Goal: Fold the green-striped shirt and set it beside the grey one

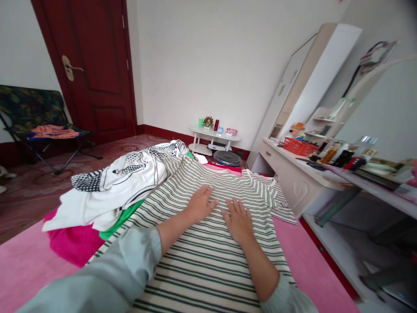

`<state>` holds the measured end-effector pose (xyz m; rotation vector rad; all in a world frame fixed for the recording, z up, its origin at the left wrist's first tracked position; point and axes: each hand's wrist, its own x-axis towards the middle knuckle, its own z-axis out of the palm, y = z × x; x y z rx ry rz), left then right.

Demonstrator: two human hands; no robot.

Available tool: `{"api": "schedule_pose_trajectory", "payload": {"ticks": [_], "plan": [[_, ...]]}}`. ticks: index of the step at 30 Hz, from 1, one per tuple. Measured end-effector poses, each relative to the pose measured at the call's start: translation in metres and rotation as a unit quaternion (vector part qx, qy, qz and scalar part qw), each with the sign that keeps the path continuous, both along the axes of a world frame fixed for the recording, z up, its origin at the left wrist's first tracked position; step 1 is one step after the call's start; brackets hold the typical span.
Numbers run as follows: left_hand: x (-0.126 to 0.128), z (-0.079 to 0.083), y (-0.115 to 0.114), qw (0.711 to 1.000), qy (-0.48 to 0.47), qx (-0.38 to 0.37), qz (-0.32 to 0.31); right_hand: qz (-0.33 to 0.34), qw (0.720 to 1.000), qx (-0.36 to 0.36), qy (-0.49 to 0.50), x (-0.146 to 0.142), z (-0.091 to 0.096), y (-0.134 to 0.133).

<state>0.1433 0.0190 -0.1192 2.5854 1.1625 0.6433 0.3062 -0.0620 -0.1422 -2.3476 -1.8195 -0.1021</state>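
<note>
A striped shirt (202, 256), cream with dark lines, lies spread out in front of me with its collar end away from me. My left hand (200, 203) rests flat on its upper middle, fingers stretched out. Beside it on the right, my right hand (239, 219) also lies flat on the cloth with the fingers spread. Neither hand grips anything. Left of the shirt is a heap of clothes with a white and black patterned garment (130, 169) on top. Green cloth (125, 219) and bright pink cloth (73, 239) show beneath it.
The shirt lies on a pink bed cover (312, 256). A second striped garment (282, 198) lies at the far right. A dressing table (283, 165) with a red basket (298, 146) stands to the right. Beyond the bed is a small white table (213, 134); a folding chair (39, 113) stands left.
</note>
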Motion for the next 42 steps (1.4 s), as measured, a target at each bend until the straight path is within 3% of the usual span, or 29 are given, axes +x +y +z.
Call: {"api": "schedule_pose_trajectory", "payload": {"ticks": [3, 7, 11, 17, 23, 36, 39, 42], "plan": [[0.01, 0.003, 0.037, 0.996, 0.075, -0.019, -0.035, 0.0, 1.0, 0.006, 0.006, 0.0, 0.0, -0.001], [0.013, -0.004, 0.09, 0.986, 0.155, -0.052, 0.026, 0.002, 1.0, 0.002, 0.015, 0.001, 0.001, -0.002], [0.017, -0.013, 0.11, 0.981, 0.174, -0.059, 0.067, 0.002, 1.0, -0.004, 0.027, 0.001, 0.003, -0.002], [0.011, -0.02, 0.073, 0.978, 0.18, -0.038, 0.098, -0.003, 0.999, -0.012, 0.036, 0.0, 0.006, -0.003], [-0.024, -0.023, 0.027, 0.981, 0.178, -0.009, 0.075, -0.005, 1.0, -0.012, 0.027, -0.002, 0.006, -0.006], [-0.1, -0.009, -0.08, 0.99, 0.138, -0.008, 0.011, -0.031, 0.999, -0.008, -0.004, -0.005, 0.005, -0.015], [-0.118, 0.002, -0.088, 0.992, 0.119, -0.02, -0.046, -0.028, 1.0, 0.005, -0.002, -0.004, 0.002, -0.015], [-0.131, 0.028, -0.07, 0.992, 0.087, -0.038, -0.081, -0.029, 1.0, 0.007, 0.001, -0.003, 0.001, -0.015]]}}
